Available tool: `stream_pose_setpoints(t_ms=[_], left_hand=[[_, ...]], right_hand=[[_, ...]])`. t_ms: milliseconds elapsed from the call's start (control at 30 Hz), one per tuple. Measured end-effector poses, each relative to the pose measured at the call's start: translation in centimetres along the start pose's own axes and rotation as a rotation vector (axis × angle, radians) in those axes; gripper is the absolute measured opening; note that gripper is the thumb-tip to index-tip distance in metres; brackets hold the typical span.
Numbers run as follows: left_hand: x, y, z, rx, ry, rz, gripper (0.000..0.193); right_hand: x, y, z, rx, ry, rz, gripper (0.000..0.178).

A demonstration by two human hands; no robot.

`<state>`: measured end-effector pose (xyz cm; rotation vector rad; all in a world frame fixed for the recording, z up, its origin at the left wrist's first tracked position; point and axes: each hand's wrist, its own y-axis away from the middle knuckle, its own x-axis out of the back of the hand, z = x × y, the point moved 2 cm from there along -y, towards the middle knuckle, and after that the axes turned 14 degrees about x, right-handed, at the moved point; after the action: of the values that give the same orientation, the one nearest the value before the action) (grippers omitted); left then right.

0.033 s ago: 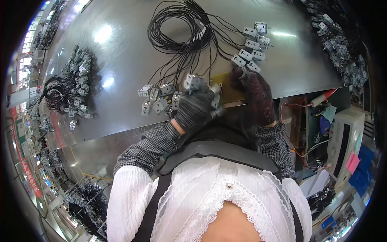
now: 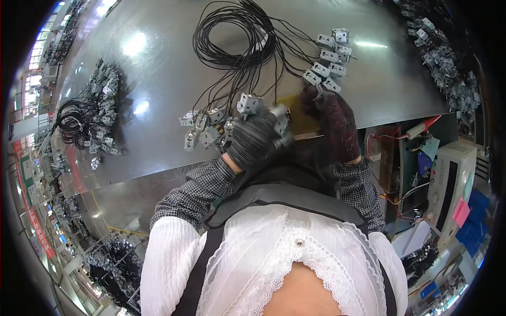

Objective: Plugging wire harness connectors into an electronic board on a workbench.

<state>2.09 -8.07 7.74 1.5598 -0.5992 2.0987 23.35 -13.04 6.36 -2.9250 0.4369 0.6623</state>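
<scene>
My left hand (image 2: 252, 139), in a dark grey striped glove, is closed at the table's front edge. Its fingers hold a small grey metal block (image 2: 248, 104) with holes in its face. Another blurred grey part (image 2: 281, 124) shows at the right side of that hand. My right hand (image 2: 340, 126) wears a dark red glove, its fingers curled together; what they pinch, if anything, is hidden. Just beyond them lies a group of similar metal blocks (image 2: 330, 57) on black wires. More blocks (image 2: 208, 138) lie left of my left hand. A yellowish plate (image 2: 298, 111) shows between the hands.
A coil of black cable (image 2: 197, 45) lies on the metal table (image 2: 158, 89). Bundles of wired blocks sit at the left (image 2: 105, 100) and far right (image 2: 445, 63). At the right stand a beige boxy device (image 2: 454, 168) and a red-and-white handled tool (image 2: 421, 128).
The block in my left hand has shifted slightly left and away from me, and looks sharper. My right hand stays almost in place.
</scene>
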Motion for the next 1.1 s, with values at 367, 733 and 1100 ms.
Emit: stream_pose_setpoints(t_ms=[367,733,1100], left_hand=[[0.3,-5.3,-2.2,-0.030,0.582,-0.266,0.045],[1.5,-7.2,-1.2,-0.088,0.316,-0.464,0.045],[1.2,-6.6,-1.2,-0.042,0.311,-0.432,0.048]], right_hand=[[-1.2,0.8,-2.4,0.079,0.624,-0.091,0.037],[-1.6,4.6,-1.5,0.295,0.995,-0.317,0.025],[-1.6,6.4,-1.0,0.131,0.722,-0.127,0.026]])
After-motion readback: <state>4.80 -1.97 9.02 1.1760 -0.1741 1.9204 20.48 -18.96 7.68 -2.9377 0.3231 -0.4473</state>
